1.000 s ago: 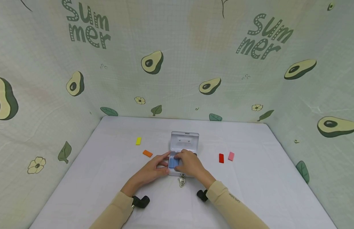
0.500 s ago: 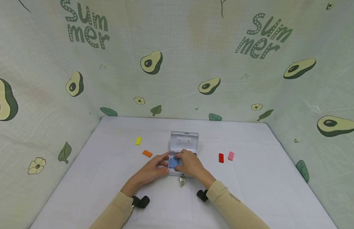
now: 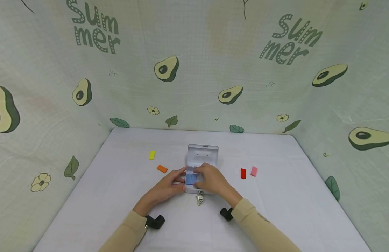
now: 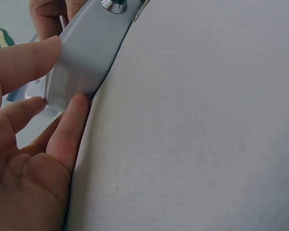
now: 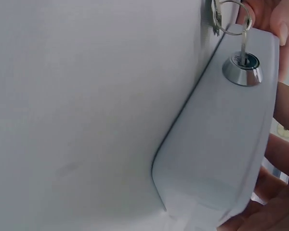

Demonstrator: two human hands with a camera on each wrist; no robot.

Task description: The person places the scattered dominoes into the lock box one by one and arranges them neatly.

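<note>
Right hand (image 3: 212, 179) and forearm have shifted slightly rightward over the open metal cash box (image 3: 190, 191), while the left hand (image 3: 167, 187) stays at its left side, fingers spread and touching the wall. The right fingers reach into the box beside the blue blocks (image 3: 189, 179), thumb and forefinger apart; whether they grip one, I cannot tell. Keys (image 3: 199, 201) hang at the front lock (image 5: 242, 71). On the worktop (image 3: 276, 203) lie yellow (image 3: 152, 155) and orange (image 3: 162, 168) blocks leftward, red (image 3: 243, 174) and pink (image 3: 254, 171) ones rightward.

The smooth box (image 5: 207, 130) has a glossy metal lock (image 5: 243, 75); the table covering (image 5: 86, 106) looks matt.
</note>
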